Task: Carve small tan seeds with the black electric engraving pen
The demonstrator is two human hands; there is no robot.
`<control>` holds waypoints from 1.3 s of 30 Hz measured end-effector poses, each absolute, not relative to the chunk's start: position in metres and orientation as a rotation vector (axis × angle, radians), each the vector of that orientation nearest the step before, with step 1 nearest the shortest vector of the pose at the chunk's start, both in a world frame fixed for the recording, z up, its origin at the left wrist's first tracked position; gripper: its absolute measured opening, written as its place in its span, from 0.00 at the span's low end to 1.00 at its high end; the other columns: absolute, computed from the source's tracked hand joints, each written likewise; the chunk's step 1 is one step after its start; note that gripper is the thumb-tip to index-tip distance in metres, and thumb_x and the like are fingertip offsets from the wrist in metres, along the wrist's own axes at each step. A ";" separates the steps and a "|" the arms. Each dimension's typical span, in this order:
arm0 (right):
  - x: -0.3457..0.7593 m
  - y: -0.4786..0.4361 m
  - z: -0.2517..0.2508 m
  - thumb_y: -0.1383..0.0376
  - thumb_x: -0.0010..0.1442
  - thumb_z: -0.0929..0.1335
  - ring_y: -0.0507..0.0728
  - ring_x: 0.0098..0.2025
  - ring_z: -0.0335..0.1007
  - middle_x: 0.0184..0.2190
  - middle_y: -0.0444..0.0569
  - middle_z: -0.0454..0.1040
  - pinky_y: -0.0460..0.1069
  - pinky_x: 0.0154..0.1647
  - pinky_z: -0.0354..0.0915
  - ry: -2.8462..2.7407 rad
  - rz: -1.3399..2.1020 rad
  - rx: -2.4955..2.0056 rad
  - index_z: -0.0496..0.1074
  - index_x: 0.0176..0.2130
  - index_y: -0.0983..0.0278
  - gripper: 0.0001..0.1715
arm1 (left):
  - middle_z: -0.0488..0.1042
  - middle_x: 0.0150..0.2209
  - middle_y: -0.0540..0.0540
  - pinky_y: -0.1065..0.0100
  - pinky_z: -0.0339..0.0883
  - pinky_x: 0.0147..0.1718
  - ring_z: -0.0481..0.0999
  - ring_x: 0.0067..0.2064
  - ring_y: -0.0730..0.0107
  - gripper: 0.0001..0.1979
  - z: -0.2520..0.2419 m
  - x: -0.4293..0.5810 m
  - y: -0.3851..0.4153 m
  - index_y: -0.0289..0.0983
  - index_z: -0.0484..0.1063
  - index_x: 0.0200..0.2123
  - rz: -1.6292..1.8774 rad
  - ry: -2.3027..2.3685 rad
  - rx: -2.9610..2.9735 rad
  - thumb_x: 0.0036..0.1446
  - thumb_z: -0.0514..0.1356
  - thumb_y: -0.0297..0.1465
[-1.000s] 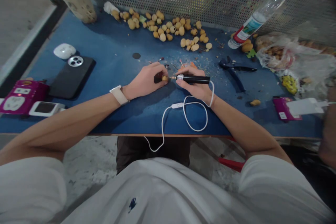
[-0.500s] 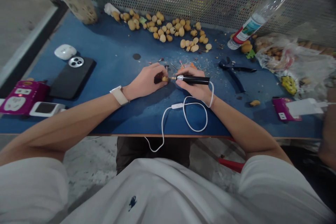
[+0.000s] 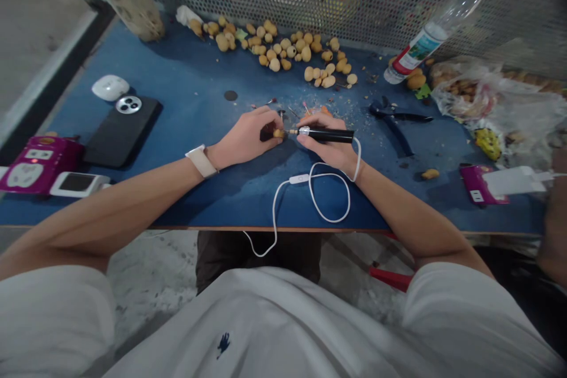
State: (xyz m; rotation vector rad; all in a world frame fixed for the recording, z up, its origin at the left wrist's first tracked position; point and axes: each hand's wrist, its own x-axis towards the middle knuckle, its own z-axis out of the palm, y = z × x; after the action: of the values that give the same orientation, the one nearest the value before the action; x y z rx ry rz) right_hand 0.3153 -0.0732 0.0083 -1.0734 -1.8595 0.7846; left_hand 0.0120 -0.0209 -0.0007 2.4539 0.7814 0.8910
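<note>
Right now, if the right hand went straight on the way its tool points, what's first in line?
Likely the small tan piece pinched in the left hand, straight ahead of the black tool; whether the two touch is hard to tell.

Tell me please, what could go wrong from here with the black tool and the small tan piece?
The black tool points at the small tan piece, close to the left hand; a slip might nick that hand.

The piece is small, so it could turn in the left grip.

The white cable droops over the edge of the blue table; if snagged, it might tug the tool in the right hand.
</note>
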 end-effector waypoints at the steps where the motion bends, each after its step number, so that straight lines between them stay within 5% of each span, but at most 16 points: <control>1: 0.315 -0.073 0.008 0.36 0.73 0.85 0.67 0.49 0.89 0.47 0.49 0.93 0.65 0.58 0.83 -1.857 0.782 -1.070 0.92 0.52 0.54 0.28 | 0.88 0.51 0.42 0.50 0.85 0.53 0.88 0.48 0.49 0.07 -0.001 0.012 -0.021 0.44 0.82 0.51 0.891 0.783 2.458 0.74 0.74 0.33; 13: 0.315 -0.074 0.009 0.36 0.72 0.85 0.66 0.47 0.89 0.47 0.49 0.93 0.65 0.60 0.84 -1.835 0.805 -1.085 0.91 0.52 0.53 0.28 | 0.88 0.53 0.41 0.45 0.87 0.61 0.89 0.51 0.47 0.08 0.000 0.012 -0.021 0.44 0.81 0.53 0.834 0.836 2.455 0.74 0.74 0.34; 39: 0.314 -0.074 0.008 0.39 0.69 0.85 0.67 0.49 0.88 0.48 0.51 0.92 0.66 0.59 0.85 -1.809 0.846 -1.134 0.89 0.48 0.54 0.24 | 0.88 0.56 0.39 0.47 0.88 0.58 0.89 0.52 0.47 0.08 0.000 0.012 -0.023 0.43 0.84 0.54 0.825 0.834 2.449 0.75 0.72 0.34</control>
State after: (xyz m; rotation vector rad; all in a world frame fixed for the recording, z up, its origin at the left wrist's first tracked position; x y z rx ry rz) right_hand 0.3140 -0.0738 0.0079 -1.1340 -1.8090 0.8457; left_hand 0.0119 -0.0227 0.0001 2.4493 0.8340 0.8245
